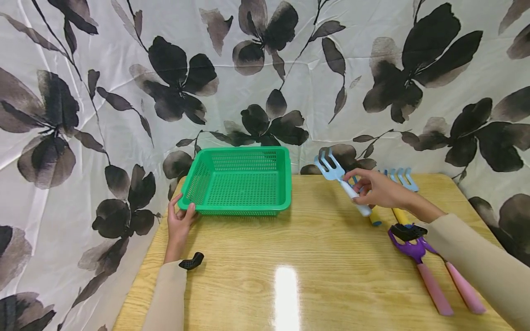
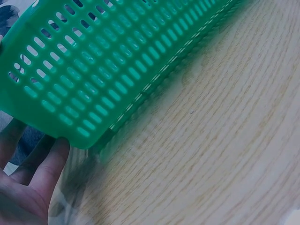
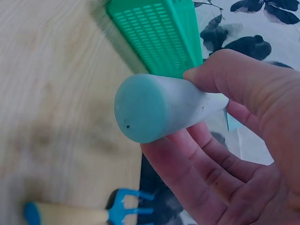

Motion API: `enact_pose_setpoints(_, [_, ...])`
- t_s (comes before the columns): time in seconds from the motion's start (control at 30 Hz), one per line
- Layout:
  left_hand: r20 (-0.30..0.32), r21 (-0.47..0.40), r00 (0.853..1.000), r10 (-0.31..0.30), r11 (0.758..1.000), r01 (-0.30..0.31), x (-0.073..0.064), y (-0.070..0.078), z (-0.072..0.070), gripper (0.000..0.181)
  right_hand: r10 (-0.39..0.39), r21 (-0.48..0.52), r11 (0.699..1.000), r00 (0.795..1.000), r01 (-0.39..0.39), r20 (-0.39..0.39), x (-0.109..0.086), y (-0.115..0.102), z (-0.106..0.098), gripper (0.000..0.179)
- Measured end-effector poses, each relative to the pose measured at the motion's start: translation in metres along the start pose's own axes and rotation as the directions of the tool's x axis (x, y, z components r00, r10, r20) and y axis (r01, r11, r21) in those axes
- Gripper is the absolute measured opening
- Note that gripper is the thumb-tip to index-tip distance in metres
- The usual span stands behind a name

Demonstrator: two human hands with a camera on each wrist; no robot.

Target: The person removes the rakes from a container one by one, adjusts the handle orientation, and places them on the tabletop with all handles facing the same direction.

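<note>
My right hand [image 1: 378, 189] holds a small garden hand fork [image 1: 331, 171] above the table, thumb and fingers pinching its white handle [image 3: 183, 105]. The fork's light blue tines point up and to the left. In the right wrist view the handle's pale blue butt end faces the camera. At the left, my left hand [image 1: 179, 225] grips the near left corner of a green plastic basket [image 1: 236, 208], thumb at the front and fingers at the side. The slotted basket wall [image 2: 93, 79] fills the top of the left wrist view. Nothing lies inside the basket.
Beneath my right hand lie garden tools with yellow handles [image 1: 374, 217], one with a light blue rake head [image 1: 405, 178]. Purple shears with pink handles [image 1: 434, 287] lie at the right, partly under the forearm. Floral cloth [image 1: 265, 69] hangs behind the wooden table [image 1: 232, 266].
</note>
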State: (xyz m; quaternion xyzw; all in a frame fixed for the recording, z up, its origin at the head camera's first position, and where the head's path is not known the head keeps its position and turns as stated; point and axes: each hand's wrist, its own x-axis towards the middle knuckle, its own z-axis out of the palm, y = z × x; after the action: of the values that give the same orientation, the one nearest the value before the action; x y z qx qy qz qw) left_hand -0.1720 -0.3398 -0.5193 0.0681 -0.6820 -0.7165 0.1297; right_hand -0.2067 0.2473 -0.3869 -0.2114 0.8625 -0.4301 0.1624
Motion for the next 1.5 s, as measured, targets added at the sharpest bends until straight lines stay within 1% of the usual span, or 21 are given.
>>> enact_pose_setpoints(0.17, [0.001, -0.006, 1.0, -0.017, 1.0, 0.017, -0.002, -0.001, 0.002, 0.068, 0.028, 0.009, 1.0, 0.999, -0.028, -0.044, -0.031, 0.013, 0.001, 0.055])
enact_pose_setpoints(0.2, [0.0, -0.002, 1.0, -0.01, 1.0, 0.01, -0.002, -0.003, 0.002, 0.068, 0.029, 0.01, 1.0, 0.998, -0.029, -0.056, -0.036, 0.016, 0.002, 0.056])
enact_pose_setpoints(0.23, [0.002, -0.004, 1.0, -0.015, 1.0, 0.015, -0.002, -0.002, 0.002, 0.068, 0.026, 0.008, 1.0, 0.997, -0.026, -0.066, -0.042, 0.019, 0.003, 0.056])
enact_pose_setpoints(0.33, [0.016, -0.005, 1.0, -0.022, 1.0, 0.022, -0.004, 0.005, 0.003, 0.068, 0.027, 0.012, 1.0, 0.995, -0.026, -0.099, -0.057, 0.03, 0.007, 0.057])
enact_pose_setpoints(0.53, [0.041, 0.003, 0.999, -0.015, 1.0, 0.015, -0.012, 0.023, 0.009, 0.071, -0.027, 0.005, 1.0, 0.987, 0.028, -0.158, -0.081, 0.053, 0.016, 0.057])
enact_pose_setpoints(0.67, [0.041, -0.005, 0.999, -0.017, 1.0, 0.017, -0.013, 0.026, 0.011, 0.071, -0.011, 0.026, 1.0, 0.984, 0.016, -0.179, -0.095, 0.063, 0.024, 0.056])
enact_pose_setpoints(0.73, [0.044, -0.011, 0.999, -0.016, 1.0, 0.016, -0.013, 0.025, 0.01, 0.071, -0.004, 0.031, 0.999, 0.983, 0.01, -0.186, -0.102, 0.067, 0.029, 0.056])
enact_pose_setpoints(0.8, [0.046, -0.017, 0.999, -0.012, 1.0, 0.013, -0.013, 0.025, 0.01, 0.071, -0.018, 0.017, 1.0, 0.98, 0.021, -0.197, -0.108, 0.07, 0.035, 0.056])
enact_pose_setpoints(0.9, [0.048, -0.012, 0.999, -0.011, 1.0, 0.011, -0.014, 0.025, 0.01, 0.071, -0.006, 0.028, 1.0, 0.979, 0.012, -0.205, -0.116, 0.072, 0.044, 0.055])
enact_pose_setpoints(1.03, [0.046, 0.002, 0.999, -0.016, 1.0, 0.015, -0.014, 0.025, 0.009, 0.07, 0.051, 0.082, 0.996, 0.98, -0.036, -0.193, -0.126, 0.077, 0.056, 0.057])
enact_pose_setpoints(1.17, [0.04, 0.006, 0.999, -0.024, 1.0, 0.024, -0.015, 0.025, 0.009, 0.07, 0.085, 0.057, 0.996, 0.977, -0.075, -0.196, -0.136, 0.083, 0.066, 0.058])
enact_pose_setpoints(1.27, [0.035, -0.004, 0.999, -0.028, 1.0, 0.028, -0.014, 0.025, 0.009, 0.07, 0.081, 0.022, 0.997, 0.975, -0.078, -0.208, -0.143, 0.086, 0.073, 0.057])
enact_pose_setpoints(1.43, [0.035, -0.019, 0.999, -0.025, 0.999, 0.026, -0.013, 0.025, 0.009, 0.07, 0.078, 0.025, 0.997, 0.972, -0.075, -0.22, -0.152, 0.09, 0.082, 0.056])
enact_pose_setpoints(1.5, [0.032, -0.022, 0.999, -0.026, 0.999, 0.027, -0.012, 0.025, 0.009, 0.07, 0.083, 0.045, 0.996, 0.973, -0.075, -0.216, -0.154, 0.091, 0.085, 0.055])
